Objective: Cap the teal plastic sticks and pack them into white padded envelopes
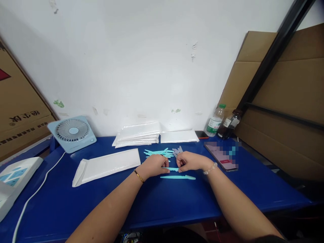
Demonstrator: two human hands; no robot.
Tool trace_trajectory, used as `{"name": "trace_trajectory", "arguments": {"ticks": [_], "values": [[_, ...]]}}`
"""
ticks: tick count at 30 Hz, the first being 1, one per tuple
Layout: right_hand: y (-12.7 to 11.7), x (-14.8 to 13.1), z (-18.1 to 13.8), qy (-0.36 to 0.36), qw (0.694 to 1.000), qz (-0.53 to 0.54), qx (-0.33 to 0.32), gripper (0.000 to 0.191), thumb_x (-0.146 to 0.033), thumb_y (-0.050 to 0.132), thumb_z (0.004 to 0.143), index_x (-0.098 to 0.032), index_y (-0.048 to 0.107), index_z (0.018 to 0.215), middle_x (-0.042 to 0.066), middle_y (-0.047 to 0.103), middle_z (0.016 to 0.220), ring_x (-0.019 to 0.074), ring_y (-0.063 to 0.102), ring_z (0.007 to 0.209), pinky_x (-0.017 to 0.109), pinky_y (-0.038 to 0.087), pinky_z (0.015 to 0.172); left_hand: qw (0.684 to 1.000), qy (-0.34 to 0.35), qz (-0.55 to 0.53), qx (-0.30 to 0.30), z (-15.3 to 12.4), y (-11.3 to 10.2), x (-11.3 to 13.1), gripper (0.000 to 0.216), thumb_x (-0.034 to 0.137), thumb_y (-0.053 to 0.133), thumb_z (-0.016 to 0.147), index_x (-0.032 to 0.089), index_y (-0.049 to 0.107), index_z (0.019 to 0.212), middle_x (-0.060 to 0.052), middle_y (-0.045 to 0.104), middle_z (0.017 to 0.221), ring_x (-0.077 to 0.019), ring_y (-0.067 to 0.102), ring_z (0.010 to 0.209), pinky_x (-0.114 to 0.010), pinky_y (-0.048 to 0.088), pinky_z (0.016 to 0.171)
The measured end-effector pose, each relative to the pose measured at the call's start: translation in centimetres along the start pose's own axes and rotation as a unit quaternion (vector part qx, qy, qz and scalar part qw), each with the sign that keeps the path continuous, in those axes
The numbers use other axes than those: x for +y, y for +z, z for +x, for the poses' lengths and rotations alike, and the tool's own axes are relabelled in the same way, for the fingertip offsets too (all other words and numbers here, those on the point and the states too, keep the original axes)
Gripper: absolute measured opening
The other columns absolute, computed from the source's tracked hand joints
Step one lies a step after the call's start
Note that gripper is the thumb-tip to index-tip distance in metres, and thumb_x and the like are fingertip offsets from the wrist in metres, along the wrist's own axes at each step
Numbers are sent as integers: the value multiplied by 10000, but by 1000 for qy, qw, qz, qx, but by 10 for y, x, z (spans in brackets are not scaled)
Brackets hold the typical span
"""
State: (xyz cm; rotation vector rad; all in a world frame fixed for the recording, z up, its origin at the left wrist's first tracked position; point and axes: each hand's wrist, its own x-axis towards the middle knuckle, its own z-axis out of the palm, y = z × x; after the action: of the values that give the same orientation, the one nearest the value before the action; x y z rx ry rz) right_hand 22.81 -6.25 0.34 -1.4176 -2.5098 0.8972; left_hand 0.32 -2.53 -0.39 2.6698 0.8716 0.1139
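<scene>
My left hand (155, 165) pinches the left end of a slim turquoise eyebrow razor (173, 169). At its other end, the fingers of my right hand (188, 161) are closed on the same razor, held level just above the blue table. Another turquoise razor (178, 177) lies flat on the table, nearer to me and parallel to it. Beyond my left hand is a loose pile of turquoise razors (157, 152), partly covered by the hand. Several greyish-purple razors (177, 150) lie behind my right hand, partly hidden.
White padded mailers (139, 133) are stacked by the wall, with one mailer (111, 166) lying nearer at left. A blue fan (73, 132) and white cable stand left on the blue table (177, 206). At right are a phone (221, 156), a water bottle (214, 122) and a dark bottle (229, 125).
</scene>
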Motion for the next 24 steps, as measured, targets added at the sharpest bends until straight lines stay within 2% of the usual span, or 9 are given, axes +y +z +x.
{"name": "trace_trajectory", "arguments": {"ticks": [3,8,12,15,17,20,22,24], "values": [[-2,-2,0,-17,999,-11,45,109,-241,660,764,-163,597,722,-5,540,733,102,481,614,215,350,550,999,-14,25,28,3,-3,2,148,364,638,787,219,665,803,-7,676,780,-169,602,725,-256,347,589],[-9,0,0,-22,982,-55,180,97,-233,633,799,-168,583,748,12,557,805,117,499,676,229,354,604,988,-43,84,123,6,-14,2,175,379,600,834,216,663,846,-27,680,865,-196,604,846,-303,362,723],[-14,12,-1,-5,964,-96,247,75,-190,604,807,-167,582,739,21,561,817,125,516,704,236,364,642,972,-68,116,193,5,-22,-8,154,348,579,853,216,657,836,-36,682,892,-218,582,923,-339,340,784],[-17,24,-2,23,957,-86,277,72,-224,616,801,-167,603,759,29,567,837,133,532,723,240,380,654,968,-89,108,208,3,-24,-19,164,350,562,858,218,654,827,-36,686,887,-221,583,919,-345,341,795],[-19,27,-4,39,957,-75,278,82,-242,648,770,-167,623,791,36,579,860,139,541,736,246,391,667,972,-96,97,193,2,-23,-24,175,360,553,859,223,661,842,-39,689,894,-222,589,917,-345,349,806],[-21,23,-10,41,962,-44,266,105,-266,640,765,-165,640,795,38,599,855,140,542,729,250,402,665,974,-97,83,188,1,-21,-23,229,396,582,832,237,658,978,-47,678,1004,-236,575,986,-349,362,834],[-22,17,-16,39,977,-3,209,158,-324,655,752,-168,645,778,23,613,799,137,544,695,241,404,621,976,-85,64,191,0,-20,-17,309,443,605,804,233,642,1027,-49,662,1045,-239,568,1009,-339,376,829],[-21,9,-21,50,994,24,99,239,-373,730,666,-174,657,775,3,621,733,138,550,649,232,397,567,987,-53,26,152,-2,-17,-9,340,501,609,782,225,648,977,-41,661,997,-217,589,940,-306,397,769]]}}
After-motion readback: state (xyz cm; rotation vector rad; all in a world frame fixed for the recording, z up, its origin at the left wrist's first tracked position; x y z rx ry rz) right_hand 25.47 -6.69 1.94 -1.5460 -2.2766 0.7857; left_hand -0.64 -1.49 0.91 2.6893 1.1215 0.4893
